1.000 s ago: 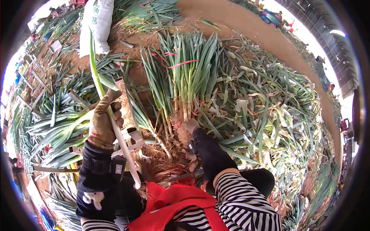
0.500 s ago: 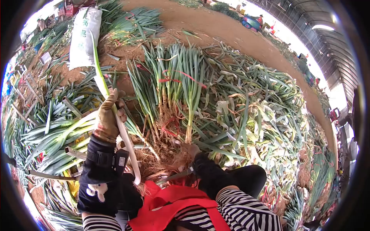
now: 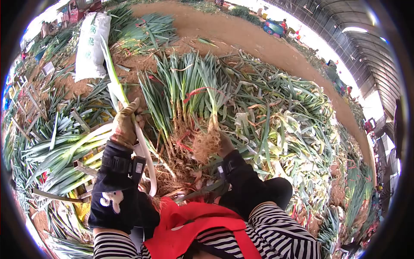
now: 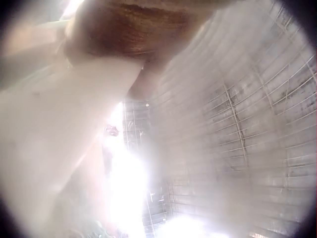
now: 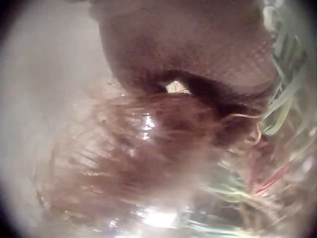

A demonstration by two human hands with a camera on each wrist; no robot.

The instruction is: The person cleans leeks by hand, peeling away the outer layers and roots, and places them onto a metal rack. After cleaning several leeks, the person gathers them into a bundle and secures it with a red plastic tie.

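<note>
My gloved left hand (image 3: 126, 123) grips a long green onion (image 3: 145, 152) around its pale stalk, leaves pointing up and away, white root end toward my lap. In the left wrist view the stalk (image 4: 54, 119) fills the left side, blurred, below the brown glove (image 4: 133, 29). With my right hand (image 3: 225, 146) I hold green onions low on the stalk, beside a shaggy mass of brown roots (image 3: 206, 144). The right wrist view shows those roots (image 5: 138, 148) close under the hand (image 5: 188, 44). Just beyond stand more unpeeled green onions (image 3: 174, 82), with red tie (image 3: 196, 91) strips among them.
Stripped leaves (image 3: 284, 134) lie heaped on the right. To the left, cleaner green onions (image 3: 64, 149) rest across a metal frame (image 3: 86, 168). A white sack (image 3: 91, 47) stands at the back left, near a dirt path (image 3: 207, 21).
My right hand has drawn green onions toward me, then raised them so their roots swing up into view. The left hand keeps its hold on its stalk. The head view has shifted.
</note>
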